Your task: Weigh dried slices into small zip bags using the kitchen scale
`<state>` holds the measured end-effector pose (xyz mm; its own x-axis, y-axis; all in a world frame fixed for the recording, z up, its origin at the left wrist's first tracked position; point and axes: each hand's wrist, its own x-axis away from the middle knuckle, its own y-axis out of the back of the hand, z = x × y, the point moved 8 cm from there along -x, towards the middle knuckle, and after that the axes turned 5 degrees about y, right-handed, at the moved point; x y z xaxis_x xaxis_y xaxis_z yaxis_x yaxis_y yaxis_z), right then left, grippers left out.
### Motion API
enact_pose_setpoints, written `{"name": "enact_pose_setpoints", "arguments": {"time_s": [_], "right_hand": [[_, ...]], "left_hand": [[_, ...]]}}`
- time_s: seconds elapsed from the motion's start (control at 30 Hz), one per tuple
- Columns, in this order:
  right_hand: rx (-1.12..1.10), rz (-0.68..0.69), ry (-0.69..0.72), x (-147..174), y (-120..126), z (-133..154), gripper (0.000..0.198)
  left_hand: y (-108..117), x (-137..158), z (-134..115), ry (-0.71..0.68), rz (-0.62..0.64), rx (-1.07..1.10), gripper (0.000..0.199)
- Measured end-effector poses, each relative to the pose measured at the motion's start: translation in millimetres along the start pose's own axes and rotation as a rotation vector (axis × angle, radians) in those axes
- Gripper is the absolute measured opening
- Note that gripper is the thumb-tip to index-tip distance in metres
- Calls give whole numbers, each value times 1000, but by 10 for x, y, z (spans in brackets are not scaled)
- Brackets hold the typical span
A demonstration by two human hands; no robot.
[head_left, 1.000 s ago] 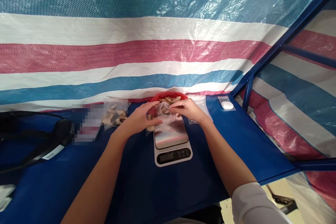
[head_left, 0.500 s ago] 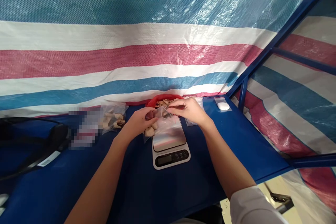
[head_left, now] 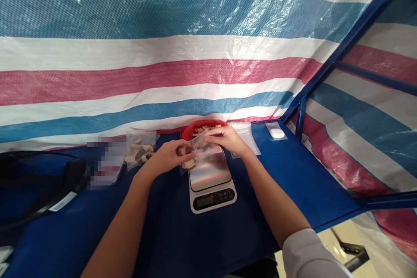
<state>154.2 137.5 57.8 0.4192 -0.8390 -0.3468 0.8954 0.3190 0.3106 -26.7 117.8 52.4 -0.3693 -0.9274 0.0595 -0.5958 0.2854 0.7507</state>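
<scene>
A clear plastic bag (head_left: 189, 163) with pale dried slices in it is held above the left part of a white kitchen scale (head_left: 213, 202). My left hand (head_left: 167, 156) grips the bag's left side, thumb across the front. My right hand (head_left: 226, 139) pinches the bag's upper edge between thumb and fingers, over the back of the steel weighing plate (head_left: 210, 173). Behind the hands stands a red bag (head_left: 188, 130) full of similar brownish slices, partly hidden by them. The scale's display looks dark.
Another filled clear bag (head_left: 140, 150) lies left of my left hand. Flat clear bags (head_left: 249, 139) lie at the right, and a small bag with a white oval item (head_left: 276, 133) lies farther right. Black straps (head_left: 70, 171) are at the left. Striped sheeting (head_left: 163, 78) hangs behind the blue table (head_left: 293, 173).
My right hand has shifted slightly left, drawing its fingers closer to the bag's mouth. The left hand still holds the bag, a little lower. The view has tilted slightly.
</scene>
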Motion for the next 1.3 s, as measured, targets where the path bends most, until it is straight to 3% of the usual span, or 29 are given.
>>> {"name": "enact_pose_setpoints", "arguments": {"time_s": [0.13, 0.33, 0.5, 0.63, 0.8, 1.3], "right_hand": [[-110, -42, -22, 15, 63, -62, 31], [-239, -94, -164, 67, 89, -234, 35], [-421, -251, -194, 44, 254, -344, 40], [-391, -234, -198, -63, 261, -439, 48], [-385, -237, -221, -196, 184, -608, 39], [-388, -436, -141, -330, 233, -652, 37]], "left_hand": [[56, 44, 75, 57, 36, 34, 53], [107, 87, 148, 122, -34, 195, 57], [165, 13, 117, 112, -96, 89, 53], [244, -101, 11, 85, -141, -28, 49], [369, -189, -80, 55, -232, -136, 46], [590, -313, -146, -34, -389, -222, 37]]}}
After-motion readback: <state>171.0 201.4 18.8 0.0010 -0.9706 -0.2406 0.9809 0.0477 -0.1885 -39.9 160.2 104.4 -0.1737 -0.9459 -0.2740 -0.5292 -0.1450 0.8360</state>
